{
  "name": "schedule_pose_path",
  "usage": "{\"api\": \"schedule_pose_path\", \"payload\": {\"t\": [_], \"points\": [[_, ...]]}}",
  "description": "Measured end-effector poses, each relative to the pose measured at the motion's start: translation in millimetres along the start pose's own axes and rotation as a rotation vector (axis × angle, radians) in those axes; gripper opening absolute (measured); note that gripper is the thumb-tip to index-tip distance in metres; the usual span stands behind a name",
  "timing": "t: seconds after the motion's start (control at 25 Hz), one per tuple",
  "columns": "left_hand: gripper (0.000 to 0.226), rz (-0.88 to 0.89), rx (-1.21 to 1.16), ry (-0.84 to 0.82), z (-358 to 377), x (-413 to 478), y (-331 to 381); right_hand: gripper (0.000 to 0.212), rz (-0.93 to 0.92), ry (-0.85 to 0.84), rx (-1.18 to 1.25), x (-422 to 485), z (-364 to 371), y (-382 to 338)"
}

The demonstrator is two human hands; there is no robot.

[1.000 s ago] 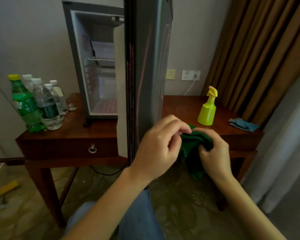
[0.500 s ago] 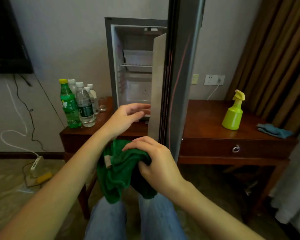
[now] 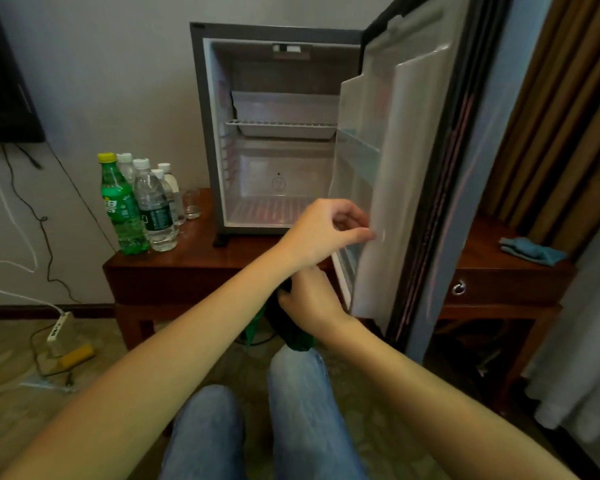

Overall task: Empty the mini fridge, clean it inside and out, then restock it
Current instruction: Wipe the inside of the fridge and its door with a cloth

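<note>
The mini fridge [image 3: 208,133] stands on a wooden table [image 3: 187,265] with its door [image 3: 395,168] swung open to the right. Nothing stands inside; only a wire shelf and a tray [image 3: 284,124] show. My left hand [image 3: 326,230] pinches the lower inner edge of the door's white lining. Just below it, my right hand [image 3: 309,299] grips a bunched green cloth [image 3: 291,336] that hangs in front of the table's edge. A green soda bottle [image 3: 122,209] and several water bottles [image 3: 155,209] stand on the table left of the fridge.
A small glass [image 3: 192,204] sits beside the bottles. A blue cloth [image 3: 530,251] lies on the table's right end, beyond the door. Brown curtains [image 3: 568,133] hang at the right. A power strip [image 3: 60,329] and cables lie on the floor at the left. My knees [image 3: 291,393] are below.
The view has swung left, showing the inside of the fridge and the door's lining. My left hand let go of the cloth and reached to the door's inner edge; my right hand keeps the cloth.
</note>
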State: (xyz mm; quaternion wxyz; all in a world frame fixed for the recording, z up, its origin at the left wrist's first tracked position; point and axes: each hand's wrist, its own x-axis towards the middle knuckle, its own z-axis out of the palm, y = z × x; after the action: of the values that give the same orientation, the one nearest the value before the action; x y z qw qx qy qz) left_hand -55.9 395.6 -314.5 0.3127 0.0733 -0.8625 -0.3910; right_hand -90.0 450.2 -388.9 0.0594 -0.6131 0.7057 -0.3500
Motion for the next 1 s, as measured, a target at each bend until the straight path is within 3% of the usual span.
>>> {"api": "schedule_pose_path", "payload": {"t": [0.16,0.24,0.28,0.36,0.64,1.0], "points": [[0.012,0.063,0.106,-0.09,17.0,12.4,-2.9,0.025,0.39,-0.037,-0.306,6.8,-33.0,42.5],[0.011,0.015,0.121,-0.055,11.0,17.2,-18.7,0.032,0.173,0.21,-0.363,8.1,-31.7,71.2],[0.011,-0.016,0.119,-0.04,7.3,19.0,-27.8,0.039,0.067,0.162,-0.182,19.3,-36.9,81.1],[0.012,-0.081,0.134,-0.023,1.2,19.1,-45.5,0.046,0.058,0.018,-0.029,12.6,-61.2,98.2],[0.012,-0.216,0.187,0.007,-16.0,13.1,-93.6,0.041,0.089,-0.051,-0.109,11.1,-88.6,153.1],[0.01,-0.285,0.275,-0.043,-19.3,18.0,-120.8,0.043,0.1,-0.012,-0.159,22.0,-101.1,181.3]]}}
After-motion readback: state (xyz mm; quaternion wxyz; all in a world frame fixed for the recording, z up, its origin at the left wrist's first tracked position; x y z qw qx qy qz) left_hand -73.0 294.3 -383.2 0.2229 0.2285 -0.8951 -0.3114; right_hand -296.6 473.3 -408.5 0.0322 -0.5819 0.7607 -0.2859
